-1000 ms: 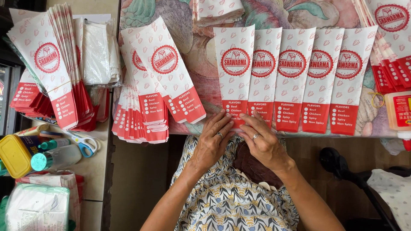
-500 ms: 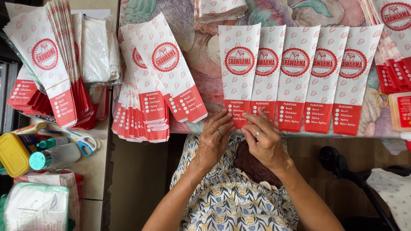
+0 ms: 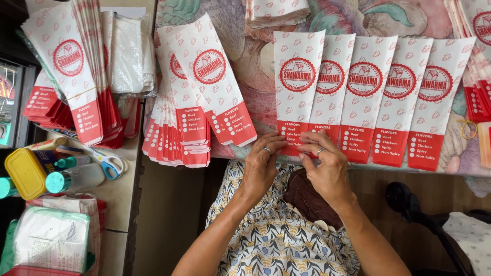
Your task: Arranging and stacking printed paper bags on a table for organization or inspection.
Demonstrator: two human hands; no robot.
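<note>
Five long white paper sleeves with red round emblems and red bottom panels [image 3: 348, 92] lie overlapping in a fanned row on the patterned tablecloth [image 3: 255, 56], bottom edges at the table's near edge. Left hand [image 3: 262, 166] and right hand [image 3: 327, 166], each ringed, pinch the red bottom edge of the row's leftmost sleeve, fingertips closed on the paper. Judged from the layout, a share of the sleeves is spread, with much stock remaining in piles.

Left of the row: a fanned stack of like sleeves [image 3: 194, 102]. Further left, on a side counter: another thick stack [image 3: 71, 71], beside clear plastic bags [image 3: 130, 51]. Below that stack: yellow-lidded container [image 3: 25, 173], teal-capped bottle [image 3: 74, 179], scissors [image 3: 110, 162]. Right of the row: more red-edged sleeves [image 3: 478, 66], cut by the frame. Above the row: a folded bundle [image 3: 276, 10].
</note>
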